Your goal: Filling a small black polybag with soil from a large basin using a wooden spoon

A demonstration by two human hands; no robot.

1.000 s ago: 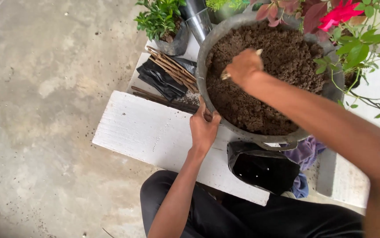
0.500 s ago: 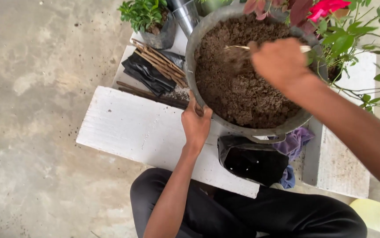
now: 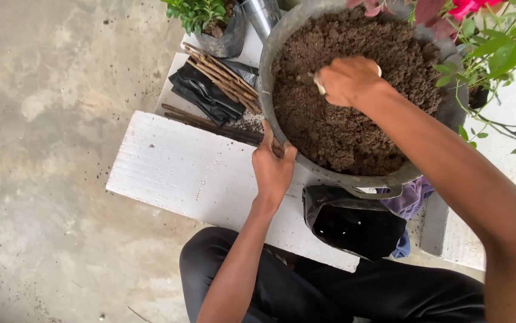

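Note:
A large grey metal basin [image 3: 268, 78] full of dark brown soil [image 3: 341, 125] rests on a white block [image 3: 186, 173]. My left hand [image 3: 273, 167] grips the basin's near-left rim. My right hand [image 3: 346, 81] is down in the soil, closed around a small pale scoop [image 3: 319, 86] that is mostly hidden by the fingers. An open black plastic grow bag [image 3: 353, 224] sits just below the basin, close to my lap.
Folded black bags [image 3: 207, 98] and a bundle of brown sticks [image 3: 225, 78] lie left of the basin. A small green plant in a bag [image 3: 210, 21] stands behind them. Red-flowered, leafy branches [image 3: 491, 42] overhang the right side. A purple cloth [image 3: 410, 200] lies under the basin. Concrete floor [image 3: 48, 149] spreads left.
My right hand swung right across the soil with the scoop raised, then came back left and down into the soil. The left hand stayed on the rim.

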